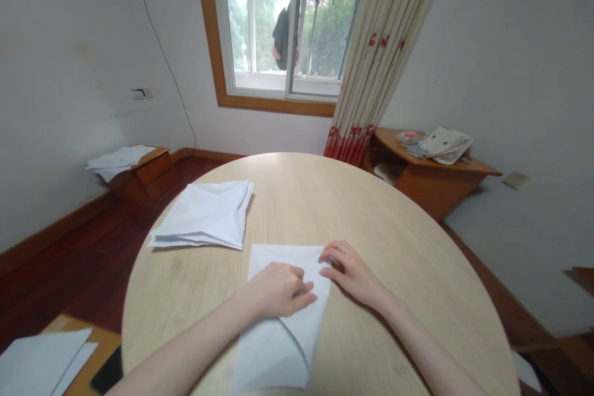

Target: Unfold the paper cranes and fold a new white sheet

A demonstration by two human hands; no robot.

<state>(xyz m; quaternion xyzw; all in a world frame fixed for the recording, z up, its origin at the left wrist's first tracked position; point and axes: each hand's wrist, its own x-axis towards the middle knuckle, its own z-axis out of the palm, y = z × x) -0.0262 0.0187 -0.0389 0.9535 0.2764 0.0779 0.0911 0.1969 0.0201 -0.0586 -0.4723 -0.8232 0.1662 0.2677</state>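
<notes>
A folded white sheet of paper (271, 359) lies lengthwise on the round wooden table in front of me. A curved flap edge shows on its nearer half. My left hand (281, 289) rests on the middle of the paper with its fingers curled under and the thumb reaching right; the fingertips are partly hidden. At the sheet's far right corner is my right hand (348, 269), its fingers bent and touching the edge, thumb and forefinger apart. To the far left on the table sits a stack of folded white papers (204, 213).
The round table (371, 229) fills the middle. More white papers (41, 362) and a dark flat object (107, 372) lie on a low surface at the lower left. Papers cover a small cabinet (160, 176). A corner desk (445, 189) carries a cloth bag (446, 143) beside the curtain (371, 74).
</notes>
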